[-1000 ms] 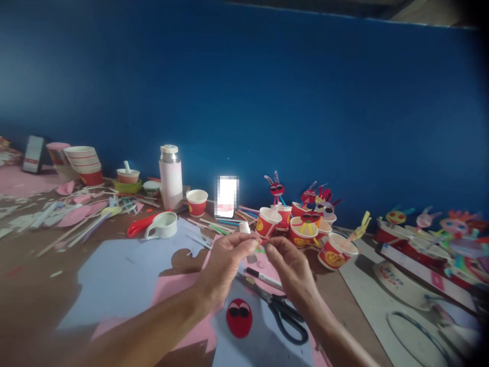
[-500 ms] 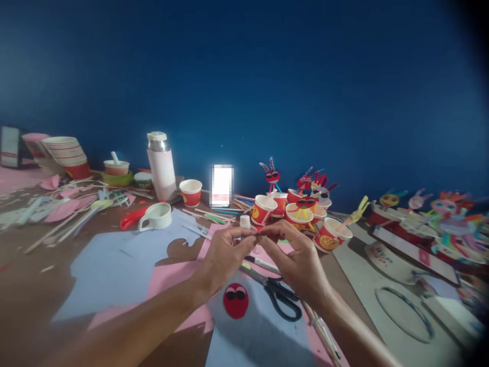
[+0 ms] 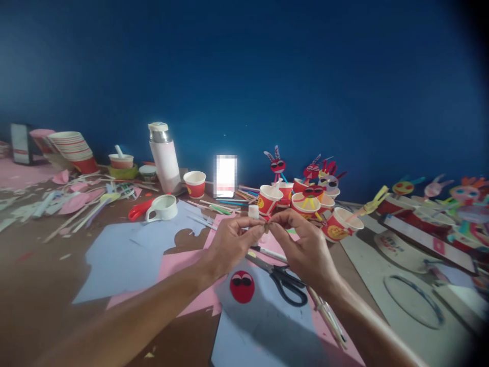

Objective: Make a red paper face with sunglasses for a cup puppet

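My left hand and my right hand meet at the fingertips above the paper sheets, both closed in a pinch. Whatever sits between the fingers is small and brownish, too tiny to name. Below them lies a red paper face with black and pink eyes, on a light blue sheet. Black-handled scissors rest just right of the face, partly under my right hand's shadow. A pen lies behind the scissors. A small white-capped bottle stands directly behind my fingertips.
Several red paper cups with paper figures stand behind my right hand. Toward the left are a white mug, a white flask, a cup stack and paper scraps. A lit phone leans against the blue wall.
The view has shifted slightly, so the table's things appear a little farther right and higher. Both hands stay pinched together at the fingertips.
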Action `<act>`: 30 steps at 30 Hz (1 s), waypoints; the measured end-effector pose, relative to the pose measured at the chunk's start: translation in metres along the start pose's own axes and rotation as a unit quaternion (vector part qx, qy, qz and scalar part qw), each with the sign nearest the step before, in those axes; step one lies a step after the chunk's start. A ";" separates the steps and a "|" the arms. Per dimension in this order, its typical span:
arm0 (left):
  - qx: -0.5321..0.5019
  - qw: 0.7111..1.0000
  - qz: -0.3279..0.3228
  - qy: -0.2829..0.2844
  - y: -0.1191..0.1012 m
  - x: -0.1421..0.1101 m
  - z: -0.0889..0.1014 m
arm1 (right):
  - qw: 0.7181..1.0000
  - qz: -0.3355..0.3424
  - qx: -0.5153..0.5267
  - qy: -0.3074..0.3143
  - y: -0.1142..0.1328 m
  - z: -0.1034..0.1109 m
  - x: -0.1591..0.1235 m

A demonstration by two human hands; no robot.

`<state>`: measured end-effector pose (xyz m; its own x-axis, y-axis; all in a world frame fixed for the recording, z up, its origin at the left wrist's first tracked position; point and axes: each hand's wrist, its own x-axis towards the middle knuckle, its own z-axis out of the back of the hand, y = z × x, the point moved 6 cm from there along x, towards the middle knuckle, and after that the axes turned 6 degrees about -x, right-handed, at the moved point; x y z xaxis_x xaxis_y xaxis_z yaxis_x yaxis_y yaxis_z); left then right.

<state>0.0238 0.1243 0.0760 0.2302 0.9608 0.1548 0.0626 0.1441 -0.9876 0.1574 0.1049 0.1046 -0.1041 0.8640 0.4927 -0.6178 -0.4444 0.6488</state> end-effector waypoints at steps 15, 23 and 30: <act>0.115 0.991 -0.031 -0.060 0.023 -0.024 0.092 | 0.965 -0.143 0.210 0.063 -0.028 -0.003 0.008; 0.171 0.980 -0.023 -0.102 0.055 -0.024 0.117 | 0.959 -0.155 0.206 0.119 -0.039 -0.018 0.004; 0.208 0.970 0.016 -0.129 0.076 -0.025 0.133 | 0.956 -0.168 0.199 0.132 -0.045 -0.025 0.008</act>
<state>-0.1059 0.1423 -0.0069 -0.0276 0.9860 0.1644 -0.3491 0.1446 -0.9259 0.1649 0.1379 0.0644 -0.1782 0.9800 0.0887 -0.3098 -0.1415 0.9402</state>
